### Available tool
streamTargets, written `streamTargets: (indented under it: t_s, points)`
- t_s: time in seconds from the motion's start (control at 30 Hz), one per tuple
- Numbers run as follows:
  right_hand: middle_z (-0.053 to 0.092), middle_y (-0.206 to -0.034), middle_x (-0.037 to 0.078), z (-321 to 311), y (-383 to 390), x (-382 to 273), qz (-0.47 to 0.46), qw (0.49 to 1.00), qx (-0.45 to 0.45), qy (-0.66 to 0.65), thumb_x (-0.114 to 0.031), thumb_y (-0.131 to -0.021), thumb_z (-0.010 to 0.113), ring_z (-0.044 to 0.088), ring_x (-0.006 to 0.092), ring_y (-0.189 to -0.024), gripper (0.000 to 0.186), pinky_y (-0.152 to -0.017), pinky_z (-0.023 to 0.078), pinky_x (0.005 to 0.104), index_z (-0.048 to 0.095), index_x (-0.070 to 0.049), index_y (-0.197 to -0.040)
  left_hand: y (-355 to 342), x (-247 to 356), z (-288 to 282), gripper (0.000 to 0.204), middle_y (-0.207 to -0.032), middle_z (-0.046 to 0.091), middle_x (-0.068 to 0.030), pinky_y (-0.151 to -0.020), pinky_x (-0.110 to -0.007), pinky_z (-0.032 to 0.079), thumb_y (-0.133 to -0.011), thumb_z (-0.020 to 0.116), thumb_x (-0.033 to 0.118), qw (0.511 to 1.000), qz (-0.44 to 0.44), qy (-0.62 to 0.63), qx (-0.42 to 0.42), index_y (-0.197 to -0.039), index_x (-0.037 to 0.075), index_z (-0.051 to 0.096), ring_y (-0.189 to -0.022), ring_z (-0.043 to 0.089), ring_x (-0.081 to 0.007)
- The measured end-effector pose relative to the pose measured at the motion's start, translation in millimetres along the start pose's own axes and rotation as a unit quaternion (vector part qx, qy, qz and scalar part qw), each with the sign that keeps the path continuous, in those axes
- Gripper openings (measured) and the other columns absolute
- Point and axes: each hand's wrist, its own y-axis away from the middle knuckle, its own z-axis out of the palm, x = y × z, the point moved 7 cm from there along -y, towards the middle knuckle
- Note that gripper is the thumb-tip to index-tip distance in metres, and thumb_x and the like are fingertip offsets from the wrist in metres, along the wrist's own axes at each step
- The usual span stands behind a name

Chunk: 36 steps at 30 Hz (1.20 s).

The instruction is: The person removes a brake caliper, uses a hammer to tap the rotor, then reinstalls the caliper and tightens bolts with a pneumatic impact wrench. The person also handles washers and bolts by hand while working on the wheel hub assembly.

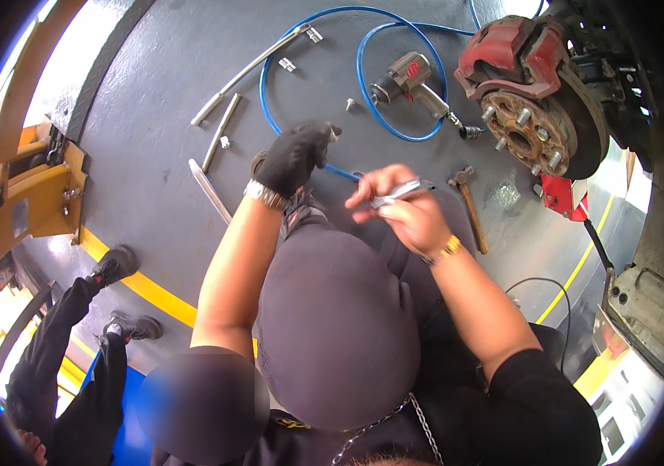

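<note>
My left hand [293, 159], in a black glove, is raised in front of me with its fingers closed. A small pale bit shows at the fingertips; I cannot make out what it is. My bare right hand [409, 216], slightly blurred, is closed around a slim silver-white object [396, 193] whose kind is unclear. Both hands are above my lap, apart from each other. Beyond them an impact wrench [409, 75] lies on the floor beside a looped blue air hose [360, 78]. A wooden-handled hammer [469, 206] rests right of my right hand.
At right are a red brake caliper [507, 58], a rusty wheel hub [530, 128] with studs, and a red support [563, 198]. Long metal bars [250, 71] and loose sockets [287, 65] lie at the far left. Another person's legs [60, 334] are at the left.
</note>
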Motion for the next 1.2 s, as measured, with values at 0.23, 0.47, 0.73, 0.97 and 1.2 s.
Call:
streamTargets:
  t_s: [0.23,0.47,0.73,0.97,1.2]
  points:
    - [0.069,-0.094,0.008,10.3,-60.2,46.0,-0.227,0.895,0.118,0.366,-0.008,-0.088,0.072,0.069,0.0188,-0.083,0.026,-0.074,0.054,0.0315,0.062,-0.003,-0.112,87.9,51.2,32.2,0.026,-0.089,0.067,-0.0092,-0.063,-0.031,0.05,-0.094,0.058,0.002,0.842,0.299,-0.44,0.092,-0.118,0.004,0.069,-0.071,0.062,-0.0181]
    - [0.072,-0.088,0.012,43.4,-47.2,33.1,-0.317,0.819,0.145,0.455,-0.01,-0.088,0.074,0.072,0.0267,-0.077,0.021,-0.07,0.056,0.0349,0.067,-0.004,-0.107,110.2,40.9,-3.4,0.036,-0.108,0.068,-0.0172,-0.087,-0.041,0.051,-0.095,0.056,0.026,0.927,0.177,-0.26,0.205,-0.119,0.0,0.063,-0.1,0.064,-0.0324]
    - [0.07,-0.084,0.01,70.0,-37.5,16.7,-0.337,0.813,0.031,0.473,-0.01,-0.087,0.077,0.071,0.0211,-0.071,0.019,-0.065,0.054,0.0312,0.066,-0.002,-0.101,114.8,50.2,23.6,0.074,-0.145,0.052,-0.0219,-0.117,-0.042,0.032,-0.108,0.027,0.055,0.933,0.084,0.343,0.063,-0.143,-0.007,0.047,-0.135,0.047,-0.0307]
    - [0.061,-0.067,0.009,64.1,-16.7,-24.2,-0.307,0.85,0.131,0.409,-0.016,-0.085,0.079,0.055,0.016,-0.057,0.021,-0.057,0.047,0.031,0.063,-0.003,-0.092,125.5,109.7,65.5,0.036,-0.14,0.058,-0.0203,-0.103,-0.038,0.052,-0.108,0.038,0.006,0.912,0.249,-0.32,0.054,-0.141,-0.002,0.049,-0.123,0.062,-0.0322]
    - [0.062,-0.078,-0.002,53.8,41.6,-99.7,-0.434,0.87,0.129,0.196,-0.008,-0.089,0.078,0.052,0.0036,-0.064,0.037,-0.059,0.045,0.0221,0.06,-0.008,-0.121,150.4,197.5,174.3,0.046,-0.155,0.042,-0.0209,-0.113,-0.042,0.042,-0.102,0.047,0.008,0.799,0.392,-0.444,-0.106,-0.147,0.004,0.045,-0.14,0.046,-0.0362]
